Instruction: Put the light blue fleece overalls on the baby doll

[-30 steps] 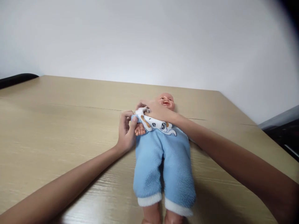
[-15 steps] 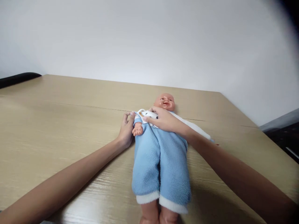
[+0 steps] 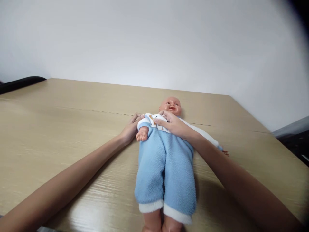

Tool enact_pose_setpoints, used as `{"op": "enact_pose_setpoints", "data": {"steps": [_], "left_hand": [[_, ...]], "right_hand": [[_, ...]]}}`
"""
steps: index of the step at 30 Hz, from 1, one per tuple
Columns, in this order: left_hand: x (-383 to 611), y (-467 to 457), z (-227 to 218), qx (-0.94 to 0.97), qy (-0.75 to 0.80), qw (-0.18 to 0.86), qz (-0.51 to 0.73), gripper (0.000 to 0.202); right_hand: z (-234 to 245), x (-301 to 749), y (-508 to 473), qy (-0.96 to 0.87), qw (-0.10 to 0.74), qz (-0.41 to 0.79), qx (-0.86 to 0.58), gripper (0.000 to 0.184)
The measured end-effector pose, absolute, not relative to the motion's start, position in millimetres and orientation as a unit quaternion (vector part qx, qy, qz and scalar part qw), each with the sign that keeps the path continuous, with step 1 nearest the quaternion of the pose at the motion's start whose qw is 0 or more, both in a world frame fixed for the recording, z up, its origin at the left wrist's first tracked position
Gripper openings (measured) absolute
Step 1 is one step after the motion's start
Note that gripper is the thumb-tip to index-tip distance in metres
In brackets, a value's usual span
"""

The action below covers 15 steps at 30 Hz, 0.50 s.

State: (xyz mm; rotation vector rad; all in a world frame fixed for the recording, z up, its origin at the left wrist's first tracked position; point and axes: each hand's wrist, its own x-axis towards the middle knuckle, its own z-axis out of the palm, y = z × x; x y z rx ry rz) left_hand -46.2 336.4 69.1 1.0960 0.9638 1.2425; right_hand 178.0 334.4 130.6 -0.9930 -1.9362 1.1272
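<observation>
A plastic baby doll lies on its back on the wooden table, head away from me, wearing a light blue fleece romper with a white printed chest. My left hand holds the romper's sleeve at the doll's shoulder, just beside the doll's small bare hand. My right hand rests on the doll's chest and pinches the white fabric near the collar. The doll's other arm, in a white sleeve, stretches out to the right behind my forearm.
A plain white wall rises behind the table. A dark curved chair back shows at the far left edge. A dark object stands beyond the table's right side.
The bunched white top has been pulled up over the doll's chest and shoulder. The doll's small hand now sticks out of the sleeve. My left hand slid up toward the shoulder.
</observation>
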Motion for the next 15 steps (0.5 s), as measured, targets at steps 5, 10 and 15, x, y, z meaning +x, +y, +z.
{"op": "enact_pose_setpoints", "data": {"steps": [5,10,15], "left_hand": [[-42,352,70,0.513,0.402,0.557,0.516,0.049],[-45,354,70,0.534,0.39,0.558,0.502,0.041],[-44,367,75,0.557,0.378,0.563,0.479,0.033]], "right_hand": [[129,180,333,-0.716,0.351,0.469,-0.379,0.033],[125,183,335,-0.7,0.361,0.489,-0.375,0.031],[123,184,336,-0.687,0.371,0.501,-0.373,0.033]]}}
